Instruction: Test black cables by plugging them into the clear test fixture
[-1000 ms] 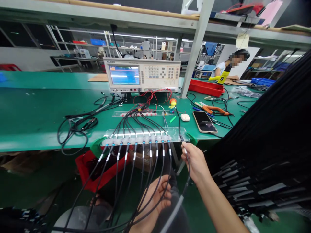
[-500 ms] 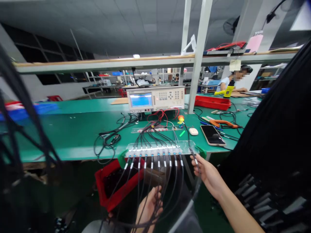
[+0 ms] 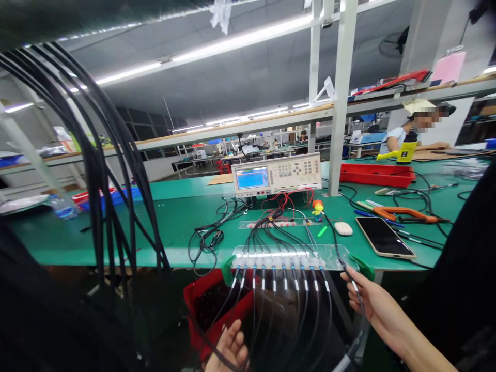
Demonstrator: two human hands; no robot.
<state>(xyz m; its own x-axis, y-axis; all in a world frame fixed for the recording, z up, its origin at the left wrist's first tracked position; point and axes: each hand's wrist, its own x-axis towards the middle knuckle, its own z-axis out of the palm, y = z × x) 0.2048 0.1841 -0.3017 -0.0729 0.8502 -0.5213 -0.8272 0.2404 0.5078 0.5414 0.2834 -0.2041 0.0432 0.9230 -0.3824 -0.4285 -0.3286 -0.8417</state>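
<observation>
My right hand (image 3: 374,305) is closed on a black cable (image 3: 353,284), gripping it just below the right end of a clear plastic strip (image 3: 329,252). Along that strip runs a row of white connectors, with several black cables (image 3: 306,299) with white labels hanging from its front. My left hand (image 3: 231,345) is low, left of those hanging cables, palm up with fingers loosely curled and apart. A dark cable crosses in front of its palm. Behind the strip stands a bench meter (image 3: 296,174) with a lit blue screen.
Beneath the table edge is a red bin (image 3: 196,315). A phone (image 3: 383,236), a white case (image 3: 343,228) and orange-handled pliers (image 3: 406,214) lie at right. Thick black cables (image 3: 112,170) hang at left. Behind a red tray (image 3: 375,174), another person sits working.
The view has tilted up and turned left, so the bench appears farther right. My left hand has moved left, away from the hanging cables. My right hand keeps its hold on the cable.
</observation>
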